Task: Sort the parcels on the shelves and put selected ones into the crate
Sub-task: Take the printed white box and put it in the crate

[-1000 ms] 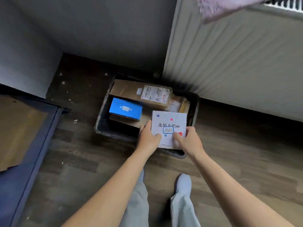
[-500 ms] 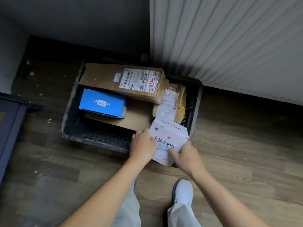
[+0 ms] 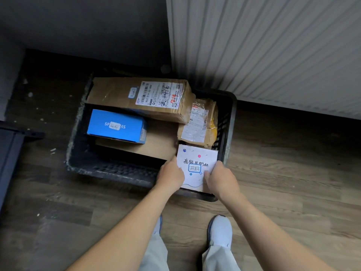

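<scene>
Now | both hands, left (image 3: 172, 176) and right (image 3: 220, 180), grip white box (image 3: 197, 163) between them | over crate (image 3: 82, 167) corner

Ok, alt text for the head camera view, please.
The left hand and right hand hold a white box at the near right corner of a dark crate on a wooden floor. Inside lie a long cardboard parcel, a blue box and a taped brown parcel.

Open gap in crate (image 3: 74, 145) before blue box (image 3: 115, 126).
</scene>
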Demonstrator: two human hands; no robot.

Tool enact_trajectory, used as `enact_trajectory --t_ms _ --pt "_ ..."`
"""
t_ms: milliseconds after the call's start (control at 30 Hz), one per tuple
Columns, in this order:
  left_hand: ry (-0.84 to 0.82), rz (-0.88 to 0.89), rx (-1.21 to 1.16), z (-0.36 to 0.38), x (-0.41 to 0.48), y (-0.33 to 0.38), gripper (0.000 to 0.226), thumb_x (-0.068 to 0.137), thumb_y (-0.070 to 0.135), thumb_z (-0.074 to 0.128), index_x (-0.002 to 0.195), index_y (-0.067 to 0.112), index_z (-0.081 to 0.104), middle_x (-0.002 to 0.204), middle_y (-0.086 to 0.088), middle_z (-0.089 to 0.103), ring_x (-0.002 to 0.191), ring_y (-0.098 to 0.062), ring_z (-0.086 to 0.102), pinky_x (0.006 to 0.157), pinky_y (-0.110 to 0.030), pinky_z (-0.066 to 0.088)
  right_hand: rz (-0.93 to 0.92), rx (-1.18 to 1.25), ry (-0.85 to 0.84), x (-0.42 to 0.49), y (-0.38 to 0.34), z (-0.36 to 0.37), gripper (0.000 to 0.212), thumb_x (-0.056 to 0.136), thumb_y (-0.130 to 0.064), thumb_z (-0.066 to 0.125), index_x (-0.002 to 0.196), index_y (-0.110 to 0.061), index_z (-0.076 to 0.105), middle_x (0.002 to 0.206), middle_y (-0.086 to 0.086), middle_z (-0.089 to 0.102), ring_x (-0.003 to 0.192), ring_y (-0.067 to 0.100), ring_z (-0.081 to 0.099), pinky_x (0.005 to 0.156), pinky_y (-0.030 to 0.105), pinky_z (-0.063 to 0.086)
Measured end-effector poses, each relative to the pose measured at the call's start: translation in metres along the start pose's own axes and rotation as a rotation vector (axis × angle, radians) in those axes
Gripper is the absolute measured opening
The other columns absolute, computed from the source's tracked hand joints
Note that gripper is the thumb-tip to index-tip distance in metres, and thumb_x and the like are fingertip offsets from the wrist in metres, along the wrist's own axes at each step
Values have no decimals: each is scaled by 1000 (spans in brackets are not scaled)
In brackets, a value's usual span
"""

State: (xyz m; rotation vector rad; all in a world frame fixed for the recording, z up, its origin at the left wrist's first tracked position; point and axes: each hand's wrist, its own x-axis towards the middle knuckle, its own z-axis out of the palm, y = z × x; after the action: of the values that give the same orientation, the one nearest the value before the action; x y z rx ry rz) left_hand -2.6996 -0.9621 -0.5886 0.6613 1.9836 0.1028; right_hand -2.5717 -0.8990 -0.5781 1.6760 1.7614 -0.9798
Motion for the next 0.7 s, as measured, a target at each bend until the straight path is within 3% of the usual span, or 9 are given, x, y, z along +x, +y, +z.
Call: enact_trajectory --t_ms 133,333,467,567,700 --pt "-32 -66 83 12 14 -5 41 96 15 40 135 3 37 138 -16 45 126 -34 44 100 -40 40 22 -125 22 13 -7 15 29 98 -18 41 121 0 45 118 16 65 109 34 63 76 34 45" --pt "-33 -73 -15 -2 2 -6 48 94 17 42 141 14 34 139 -15 41 127 -34 40 104 -43 38 16 -114 61 -5 -12 -5 31 100 -23 42 116 1 50 117 17 64 108 35 62 72 29 38" --pt "15 -37 -72 -34 -26 8 44 95 17 44 138 9 39 141 -17 41 128 -34 42 105 -41 38 -82 -77 76 -37 -29 -30 34 101 -28 39 120 -3 50 115 19 64 103 37 60 70 32 39" --pt "79 -10 -189 -72 -56 23 42 95 15 44 137 11 41 139 -14 45 126 -31 46 100 -35 40 -202 61 82 -69 -53 -56 39 101 -33 40 132 -12 48 108 13 68 99 32 62 76 36 48" --pt "200 48 -434 -139 -122 41 40 98 17 45 138 18 43 118 1 53 104 -15 51 88 -28 40 -296 382 99 -132 -96 -107 33 99 -37 41 125 -20 53 108 3 68 92 24 67 79 44 56"
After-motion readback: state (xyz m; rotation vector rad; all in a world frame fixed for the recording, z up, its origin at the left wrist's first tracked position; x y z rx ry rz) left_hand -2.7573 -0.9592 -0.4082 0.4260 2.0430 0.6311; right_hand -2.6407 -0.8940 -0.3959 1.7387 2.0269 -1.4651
